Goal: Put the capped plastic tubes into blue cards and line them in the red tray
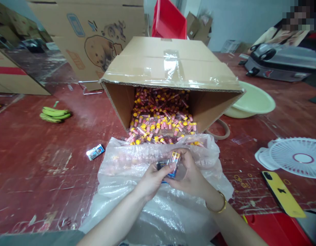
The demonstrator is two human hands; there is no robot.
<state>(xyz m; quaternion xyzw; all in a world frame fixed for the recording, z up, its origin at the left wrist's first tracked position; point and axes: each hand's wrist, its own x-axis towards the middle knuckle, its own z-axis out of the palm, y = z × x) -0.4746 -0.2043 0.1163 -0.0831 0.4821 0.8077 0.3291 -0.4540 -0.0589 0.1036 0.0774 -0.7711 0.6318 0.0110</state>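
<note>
My left hand [150, 181] and my right hand [190, 172] meet over a crumpled clear plastic bag [122, 177] on the red floor. Together they pinch a small blue card packet [170, 167] with a yellow-capped tube on it; both hands have their fingers closed on it. Just beyond, a large cardboard box [173, 65] lies on its side, its open mouth spilling several small pink tubes with yellow caps [160, 119] toward the bag. A gold bangle circles my right wrist.
A loose packet [95, 152] lies left of the bag, with bananas [54, 114] further left. To the right are a pale basin [252, 102], a white fan grille [298, 157] and a yellow phone [283, 193]. A red bin [169, 20] and cartons stand behind.
</note>
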